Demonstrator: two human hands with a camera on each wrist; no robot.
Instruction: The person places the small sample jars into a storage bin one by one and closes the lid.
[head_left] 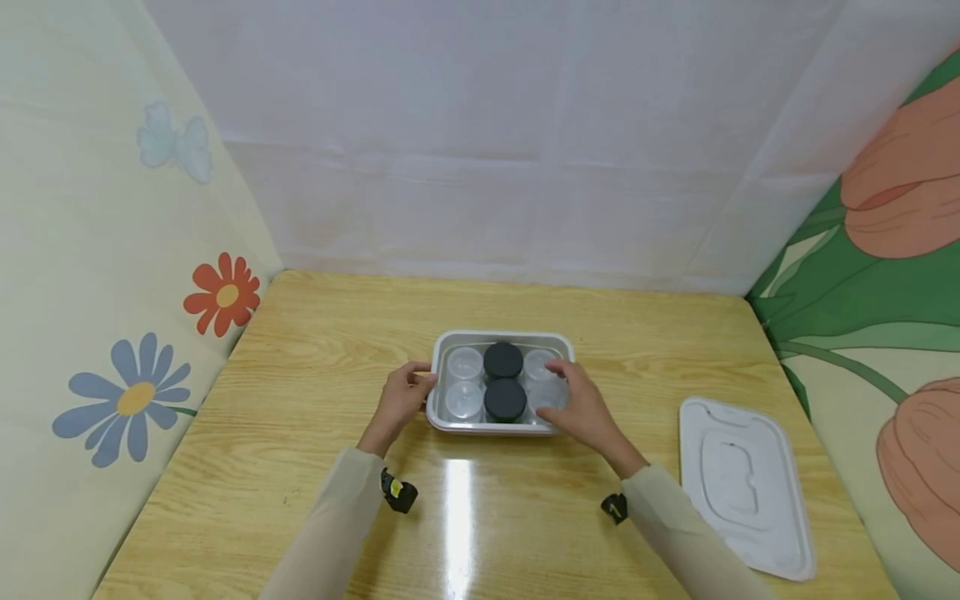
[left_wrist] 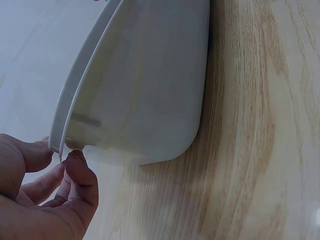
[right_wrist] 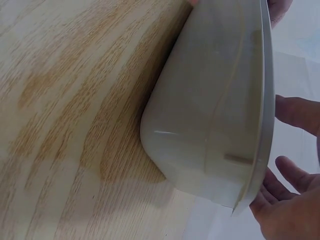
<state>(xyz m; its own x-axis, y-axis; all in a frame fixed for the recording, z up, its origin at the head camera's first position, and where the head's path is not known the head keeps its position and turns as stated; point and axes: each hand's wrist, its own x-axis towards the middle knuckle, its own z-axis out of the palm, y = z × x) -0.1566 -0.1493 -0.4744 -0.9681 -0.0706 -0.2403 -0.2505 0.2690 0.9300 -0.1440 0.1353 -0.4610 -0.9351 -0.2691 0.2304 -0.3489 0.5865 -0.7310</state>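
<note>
A white rectangular tub (head_left: 504, 428) stands on the table, its long side facing me. Two black-topped jars (head_left: 504, 401) fill its middle column, with clear round containers (head_left: 464, 400) on either side. My left hand (head_left: 401, 400) pinches the tub's left rim; the left wrist view shows thumb above and curled fingers below the rim (left_wrist: 75, 107). Over the tub's right end, my right hand (head_left: 587, 410) spreads thumb and forefinger apart around the front right clear container (head_left: 546, 395). In the right wrist view those fingers (right_wrist: 299, 112) show above the rim, where the wall hides the containers.
A white lid (head_left: 738, 483) with a moulded panel lies on the wood-grain table (head_left: 322, 500) at the right, near my right forearm. Pale cloth (head_left: 480, 167) hangs along the back edge, and flower-printed cloths (head_left: 135, 250) stand at both sides.
</note>
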